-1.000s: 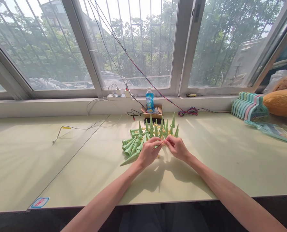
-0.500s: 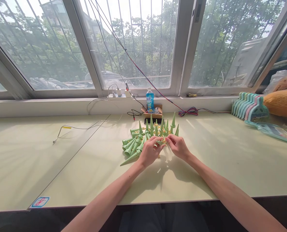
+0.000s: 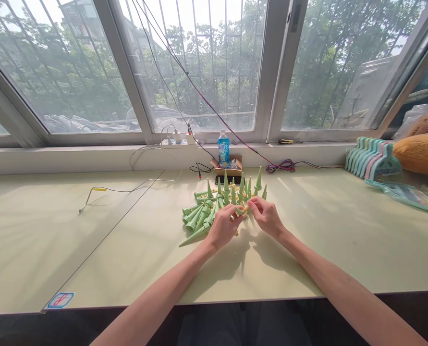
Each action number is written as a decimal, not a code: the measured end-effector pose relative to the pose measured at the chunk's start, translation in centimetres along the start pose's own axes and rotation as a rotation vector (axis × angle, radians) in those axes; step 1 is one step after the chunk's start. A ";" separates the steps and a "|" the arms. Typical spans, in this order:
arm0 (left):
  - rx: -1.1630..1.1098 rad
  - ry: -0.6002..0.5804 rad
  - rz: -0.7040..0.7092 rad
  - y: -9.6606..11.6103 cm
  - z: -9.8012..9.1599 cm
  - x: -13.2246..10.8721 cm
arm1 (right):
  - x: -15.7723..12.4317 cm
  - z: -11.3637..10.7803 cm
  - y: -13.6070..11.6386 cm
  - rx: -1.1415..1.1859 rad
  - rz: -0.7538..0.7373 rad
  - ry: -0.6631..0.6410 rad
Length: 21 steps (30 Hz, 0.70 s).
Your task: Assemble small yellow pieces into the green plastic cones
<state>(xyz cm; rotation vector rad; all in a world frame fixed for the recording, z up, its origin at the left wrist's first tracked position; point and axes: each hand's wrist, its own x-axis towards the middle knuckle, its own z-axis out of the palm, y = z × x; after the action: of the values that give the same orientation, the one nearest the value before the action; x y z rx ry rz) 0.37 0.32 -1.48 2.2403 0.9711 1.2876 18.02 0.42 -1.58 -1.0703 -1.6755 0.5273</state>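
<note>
Wide pale desk (image 3: 343, 245). On it, green spikes (image 3: 196, 218), some upright, piled from nine to one o'clock around the left hand (image 3: 223, 225). Pinched in that hand, a mostly hidden green piece (image 3: 239, 211); at three o'clock, pinched in the right hand (image 3: 267, 217), a small yellow piece (image 3: 246, 208).

grey-framed windows (image 3: 273, 72); bars (image 3: 210, 48) and trees (image 3: 91, 84) outside; white sill (image 3: 73, 160); pale sunlit table (image 3: 343, 235)
</note>
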 end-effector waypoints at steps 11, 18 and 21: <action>-0.065 -0.062 -0.080 -0.5 0.2 -0.4 | -0.5 0.2 -0.3 -0.044 -0.148 -0.182; -0.012 -0.129 -0.111 -0.4 0.3 -0.5 | -0.5 0.4 0.1 -0.071 -0.152 -0.195; 0.016 -0.132 -0.099 -0.1 0.2 -0.4 | -0.4 0.2 0.1 -0.077 -0.139 -0.163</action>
<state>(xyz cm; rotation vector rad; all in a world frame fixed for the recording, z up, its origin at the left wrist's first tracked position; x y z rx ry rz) 0.34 0.12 -1.90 2.2270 1.0323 1.0787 17.86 0.17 -1.94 -0.9786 -1.9113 0.4736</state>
